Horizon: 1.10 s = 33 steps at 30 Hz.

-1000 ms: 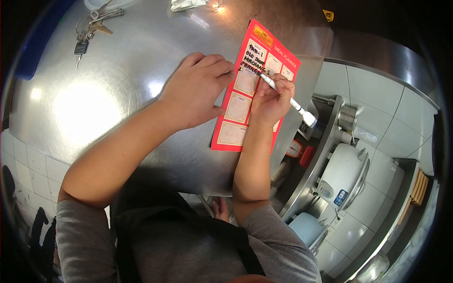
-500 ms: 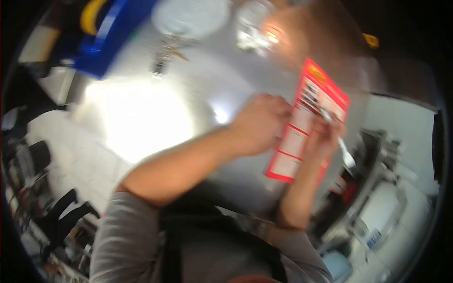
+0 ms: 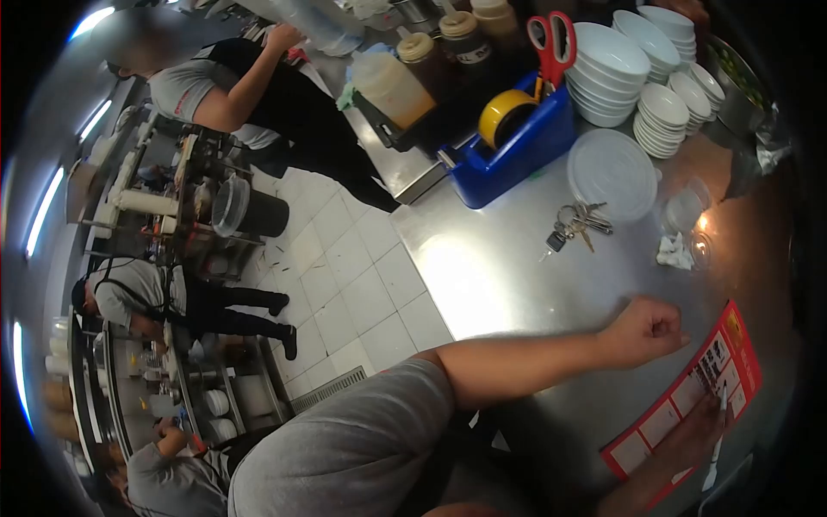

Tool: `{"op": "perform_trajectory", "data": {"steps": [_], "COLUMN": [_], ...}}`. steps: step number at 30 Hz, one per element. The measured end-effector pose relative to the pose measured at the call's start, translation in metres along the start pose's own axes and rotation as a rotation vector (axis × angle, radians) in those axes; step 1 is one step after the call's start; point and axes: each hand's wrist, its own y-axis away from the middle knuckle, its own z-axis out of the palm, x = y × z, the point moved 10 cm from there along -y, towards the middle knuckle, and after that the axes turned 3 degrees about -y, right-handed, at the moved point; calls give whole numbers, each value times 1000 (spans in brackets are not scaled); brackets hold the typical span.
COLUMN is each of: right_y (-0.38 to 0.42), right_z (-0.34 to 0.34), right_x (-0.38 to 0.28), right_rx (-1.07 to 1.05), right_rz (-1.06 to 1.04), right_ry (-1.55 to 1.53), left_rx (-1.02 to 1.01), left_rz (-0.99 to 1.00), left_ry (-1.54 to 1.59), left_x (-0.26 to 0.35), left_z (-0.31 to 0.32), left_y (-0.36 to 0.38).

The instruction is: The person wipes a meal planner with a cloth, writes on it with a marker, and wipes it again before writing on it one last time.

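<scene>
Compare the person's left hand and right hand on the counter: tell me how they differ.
The left hand is empty, curled loosely into a fist and resting on the bare steel counter beside the red meal planner. The right hand holds a white marker and lies on the planner itself. Both rest low on the same counter.

A brushed stainless-steel counter point(image 3: 517, 284) catches a bright glare from overhead light. Beside it runs a floor of pale square tiles point(image 3: 345, 284) with a metal drain grate point(image 3: 323, 389). Steel shelving racks point(image 3: 185, 198) line the far side, under long ceiling light strips point(image 3: 39, 211).
</scene>
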Motion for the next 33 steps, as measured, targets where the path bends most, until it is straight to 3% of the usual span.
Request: {"op": "perform_trajectory", "data": {"steps": [4,9,15,33], "right_y": [-2,-10,-7,-25], "right_z": [-2,-12,-9,-29], "right_x": [2,34,39,67], "right_rx": [-112,-72,-56,-89], "right_rz": [-154,151,225,211], "right_ry": [-36,-403,-642,-661], "left_rx": [-13,-16,-30,22], "left_rz": [-23,-40,-64,-46], "left_ry": [19,54,28,60], "left_x": [-2,-5,-2,1], "left_z": [0,0,0,-9], "left_y": [0,-1,-1,-2]}}
